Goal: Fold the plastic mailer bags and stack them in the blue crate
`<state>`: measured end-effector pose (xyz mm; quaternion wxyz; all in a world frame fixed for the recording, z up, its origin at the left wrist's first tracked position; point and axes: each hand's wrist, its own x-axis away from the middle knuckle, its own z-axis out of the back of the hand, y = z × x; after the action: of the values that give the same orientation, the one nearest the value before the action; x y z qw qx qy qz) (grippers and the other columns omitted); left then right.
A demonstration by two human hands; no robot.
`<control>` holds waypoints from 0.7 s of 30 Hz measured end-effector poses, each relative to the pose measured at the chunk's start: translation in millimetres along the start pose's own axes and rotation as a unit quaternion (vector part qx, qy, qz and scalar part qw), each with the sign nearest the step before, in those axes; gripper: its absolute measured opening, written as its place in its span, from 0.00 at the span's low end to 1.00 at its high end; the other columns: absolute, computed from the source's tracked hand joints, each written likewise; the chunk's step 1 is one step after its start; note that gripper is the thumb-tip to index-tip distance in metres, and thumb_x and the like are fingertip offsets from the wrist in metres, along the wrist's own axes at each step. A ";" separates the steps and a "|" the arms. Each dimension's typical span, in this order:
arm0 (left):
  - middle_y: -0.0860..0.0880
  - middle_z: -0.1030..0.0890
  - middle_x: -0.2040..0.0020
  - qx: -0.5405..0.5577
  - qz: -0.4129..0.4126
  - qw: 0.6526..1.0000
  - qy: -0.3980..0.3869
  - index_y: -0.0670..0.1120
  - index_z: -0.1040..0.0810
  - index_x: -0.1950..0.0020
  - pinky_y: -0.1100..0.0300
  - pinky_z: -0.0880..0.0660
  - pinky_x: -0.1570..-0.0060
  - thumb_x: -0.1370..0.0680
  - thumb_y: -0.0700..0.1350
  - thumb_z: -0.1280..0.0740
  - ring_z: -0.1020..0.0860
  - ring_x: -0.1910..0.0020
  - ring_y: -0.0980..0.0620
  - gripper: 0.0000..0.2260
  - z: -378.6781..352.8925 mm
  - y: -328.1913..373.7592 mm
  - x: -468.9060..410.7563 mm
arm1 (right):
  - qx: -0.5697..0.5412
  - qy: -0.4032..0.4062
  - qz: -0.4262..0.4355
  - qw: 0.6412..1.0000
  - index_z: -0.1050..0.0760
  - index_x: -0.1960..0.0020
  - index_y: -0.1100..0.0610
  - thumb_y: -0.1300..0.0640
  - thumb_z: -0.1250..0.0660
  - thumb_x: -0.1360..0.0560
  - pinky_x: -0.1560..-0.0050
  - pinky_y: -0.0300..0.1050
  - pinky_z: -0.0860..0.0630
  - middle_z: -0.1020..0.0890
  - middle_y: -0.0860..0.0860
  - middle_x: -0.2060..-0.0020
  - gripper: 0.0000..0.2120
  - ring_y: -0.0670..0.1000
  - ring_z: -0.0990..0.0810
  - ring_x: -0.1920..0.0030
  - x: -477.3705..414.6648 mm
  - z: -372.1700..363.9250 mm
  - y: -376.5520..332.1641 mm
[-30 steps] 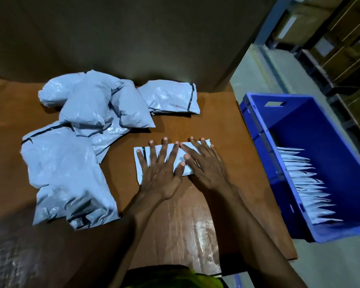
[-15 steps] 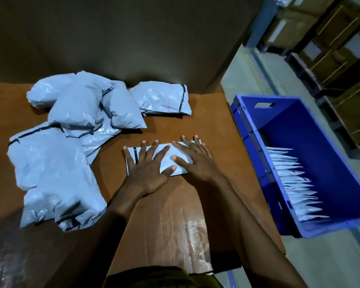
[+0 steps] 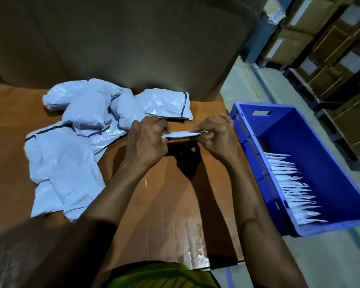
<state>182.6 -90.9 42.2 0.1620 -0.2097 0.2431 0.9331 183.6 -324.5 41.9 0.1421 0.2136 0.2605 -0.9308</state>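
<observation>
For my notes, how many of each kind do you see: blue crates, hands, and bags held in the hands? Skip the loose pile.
Blue crate: 1
Hands: 2, left hand and right hand
Folded bag pinched by both hands: 1
Total: 4

1. both arms reach forward from the bottom of the view, forearms bare, drawing closer together toward the hands.
2. the left hand [image 3: 147, 142] shows its back to the camera, its fingers curled inward and pinching the left end of a folded mailer bag [image 3: 181, 134].
3. the right hand [image 3: 216, 138] sits level with the left, fingers bent, pinching the right end of the same bag.
4. the hands are near each other but not touching; the bag spans the gap between them, seen almost edge-on.
5. the left forearm [image 3: 112, 196] slants in from the lower left; the right forearm [image 3: 249, 194] runs up more steeply from the lower right.
</observation>
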 end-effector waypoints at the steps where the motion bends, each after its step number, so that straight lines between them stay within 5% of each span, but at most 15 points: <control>1: 0.46 0.18 0.55 0.001 -0.028 0.999 0.030 0.46 0.17 0.54 0.50 0.30 0.56 0.32 0.37 0.28 0.21 0.54 0.41 0.09 -4.7 -1.3 6.5 | 0.036 0.068 0.040 0.996 0.12 0.50 0.50 0.59 0.22 0.30 0.31 0.58 0.33 0.15 0.46 0.54 0.09 0.49 0.19 0.49 8.1 -3.2 3.9; 3: 0.44 0.19 0.57 -0.003 -0.080 0.994 0.068 0.43 0.17 0.53 0.50 0.31 0.59 0.30 0.34 0.27 0.22 0.55 0.40 0.08 -22.2 -7.5 26.4 | 0.078 0.140 0.073 0.984 0.12 0.50 0.51 0.62 0.22 0.29 0.35 0.59 0.32 0.14 0.47 0.53 0.10 0.53 0.17 0.50 29.4 -16.2 13.8; 6: 0.43 0.19 0.57 0.008 -0.114 0.991 0.074 0.41 0.16 0.54 0.49 0.29 0.59 0.24 0.35 0.28 0.21 0.58 0.39 0.02 -50.8 -19.2 70.0 | 0.076 0.130 0.081 0.985 0.12 0.48 0.49 0.65 0.24 0.25 0.42 0.59 0.28 0.13 0.47 0.50 0.12 0.54 0.15 0.52 75.1 -35.2 22.6; 9: 0.45 0.18 0.54 0.021 -0.106 0.994 0.019 0.42 0.14 0.52 0.49 0.28 0.55 0.20 0.41 0.33 0.20 0.54 0.41 0.08 -63.9 -27.5 108.0 | 0.053 0.074 0.035 0.995 0.12 0.49 0.48 0.53 0.21 0.24 0.42 0.57 0.28 0.13 0.43 0.46 0.04 0.50 0.16 0.48 120.6 -44.2 12.1; 11: 0.48 0.18 0.52 0.041 -0.098 0.994 -0.014 0.46 0.13 0.50 0.49 0.29 0.49 0.24 0.43 0.28 0.20 0.50 0.44 0.05 -60.8 -30.7 117.2 | 0.046 0.060 -0.023 0.997 0.13 0.49 0.47 0.46 0.21 0.25 0.41 0.53 0.28 0.14 0.42 0.44 0.08 0.47 0.18 0.44 134.1 -44.2 0.7; 21: 0.45 0.18 0.44 0.083 -0.096 0.992 -0.019 0.45 0.15 0.46 0.50 0.30 0.44 0.24 0.39 0.28 0.22 0.42 0.44 0.08 -69.6 12.7 81.7 | 0.024 0.083 -0.147 0.985 0.15 0.43 0.48 0.54 0.28 0.21 0.44 0.52 0.24 0.17 0.44 0.42 0.07 0.49 0.20 0.41 122.7 -66.5 -22.1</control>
<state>129.0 -121.4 -46.5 0.2724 -0.2001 0.2949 0.8937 90.3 -288.9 -58.1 -0.0236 0.2531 0.2772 -0.9266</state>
